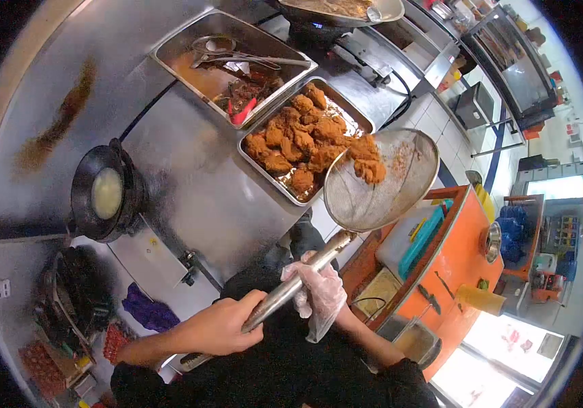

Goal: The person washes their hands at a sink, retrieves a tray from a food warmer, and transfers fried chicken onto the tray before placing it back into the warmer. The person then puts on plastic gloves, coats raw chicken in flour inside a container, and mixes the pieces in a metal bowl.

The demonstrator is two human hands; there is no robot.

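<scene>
My bare left hand [220, 325] is wrapped round the lower part of a long metal handle. Further up the same handle, my right hand [318, 289], in a clear plastic glove, grips it too. The handle belongs to a large round mesh strainer [403, 173], tilted at the right edge of a metal tray [269, 178]. A few pieces of fried chicken [366, 160] lie at the strainer's left side, overlapping the tray in view. Many more browned chicken pieces [291, 129] are heaped in the tray.
A deeper pan [189, 92] behind holds ladles, dark sauce and red-handled tongs [242, 112]. A wok [339, 10] stands at the top, and a black pan [104, 194] with pale liquid at left. To the right is an orange counter [434, 292] with knives and a steel bowl [490, 241].
</scene>
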